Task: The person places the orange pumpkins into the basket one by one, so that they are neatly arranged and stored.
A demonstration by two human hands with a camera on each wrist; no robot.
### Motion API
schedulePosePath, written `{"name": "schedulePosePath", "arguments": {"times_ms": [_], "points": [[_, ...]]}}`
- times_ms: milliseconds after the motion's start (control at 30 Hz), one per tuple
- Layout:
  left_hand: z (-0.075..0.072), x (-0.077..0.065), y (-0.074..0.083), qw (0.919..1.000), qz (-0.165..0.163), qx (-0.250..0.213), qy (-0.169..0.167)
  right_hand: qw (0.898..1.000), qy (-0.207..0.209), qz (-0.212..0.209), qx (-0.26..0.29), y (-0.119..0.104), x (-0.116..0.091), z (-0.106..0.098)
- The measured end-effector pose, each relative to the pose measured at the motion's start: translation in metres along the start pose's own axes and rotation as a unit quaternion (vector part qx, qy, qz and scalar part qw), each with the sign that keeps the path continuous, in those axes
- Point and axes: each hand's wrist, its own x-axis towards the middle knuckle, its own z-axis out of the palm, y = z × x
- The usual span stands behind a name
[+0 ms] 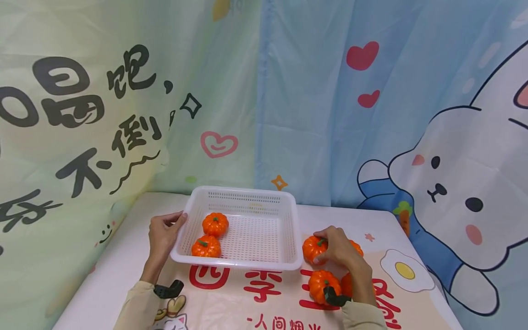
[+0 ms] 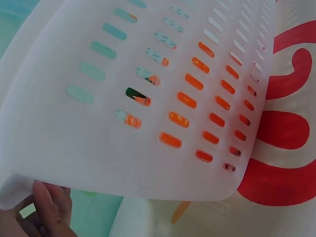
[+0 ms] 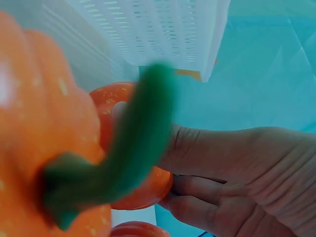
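A white plastic basket (image 1: 237,264) with slotted walls stands on the table. Two small orange pumpkins (image 1: 215,224) with green stems lie in its left part. My left hand (image 1: 165,233) holds the basket's left rim, its thumb and fingers pinching the edge in the left wrist view. Just right of the basket, my right hand (image 1: 340,247) grips another pumpkin (image 1: 313,250) between thumb and fingers. The right wrist view shows that pumpkin (image 3: 140,192) partly hidden behind the thumb and the large blurred stem of a nearer pumpkin (image 3: 49,113).
Several more pumpkins (image 1: 324,286) lie near and under the right hand, some partly covered by it. A printed cloth (image 1: 280,302) with red characters covers the table's front. Behind hangs a blue and green cartoon curtain (image 1: 297,114).
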Motion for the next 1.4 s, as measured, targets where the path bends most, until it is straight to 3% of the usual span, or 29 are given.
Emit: {"name": "schedulePosePath", "arguments": {"times_ms": [667, 1400], "points": [[-0.002, -0.005, -0.001, 0.9999, -0.003, -0.01, -0.003, 1.0, -0.008, -0.024, -0.006, -0.017, -0.013, -0.018], [-0.001, 0.0, 0.001, 0.9999, 0.004, -0.011, -0.001, 0.999, -0.005, -0.04, -0.028, -0.039, -0.027, -0.046]]}}
